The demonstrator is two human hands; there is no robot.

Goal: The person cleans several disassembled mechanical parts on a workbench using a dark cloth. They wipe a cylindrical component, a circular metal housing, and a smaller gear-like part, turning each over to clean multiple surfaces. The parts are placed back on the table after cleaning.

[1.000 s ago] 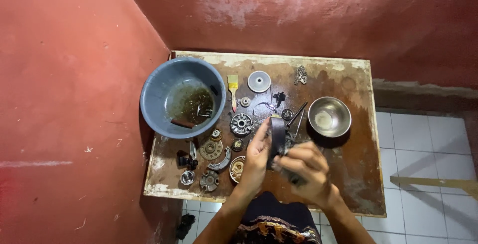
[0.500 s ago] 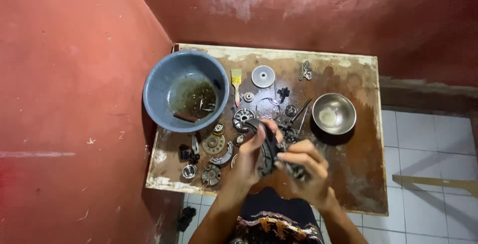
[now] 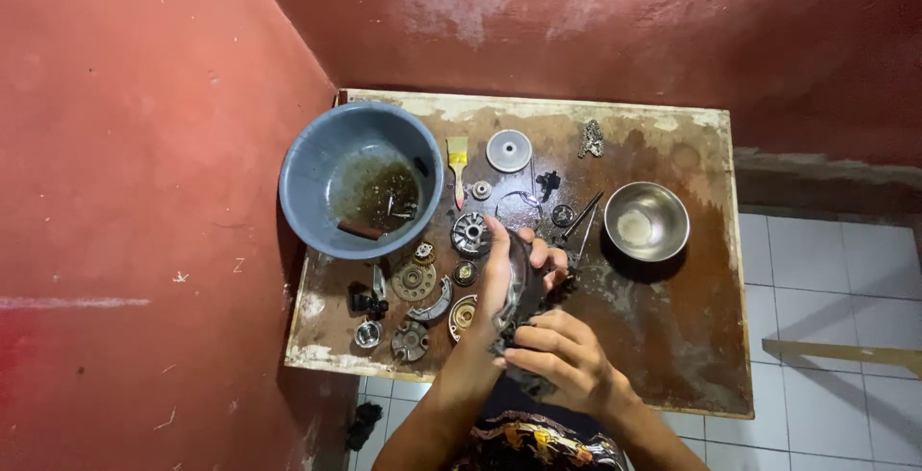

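both hands are sitting closer to the person's body than a second ago, and the dark round metal part point(image 3: 526, 274) is turning so that its broad side is now facing more toward the left palm. the left hand point(image 3: 499, 284) is wrapping around that part from the left, fingers curling over its far rim, thumb side toward the person. the right hand point(image 3: 559, 361) is closing from below and to the right on a dark, crumpled rag point(image 3: 519, 337) and pressing it against the part's near edge.

the part is looking like stiff, fairly heavy cast metal, probably greasy and so slippery; it seems safest gripped across its rim with the palm behind it, as the left hand is doing, rather than by fingertips alone. the rag is soft and is giving the right hand some friction.

just left of the left hand, small gears and a curved metal shoe point(image 3: 429, 304) are lying on the worn brown wooden table point(image 3: 691, 337). beyond the left hand, a finned round metal piece point(image 3: 470, 234) is lying, and further left the grey-blue plastic basin point(image 3: 307, 169) is holding dirty liquid. beyond and right of the right hand, a shiny steel bowl point(image 3: 646, 220) is sitting well apart.
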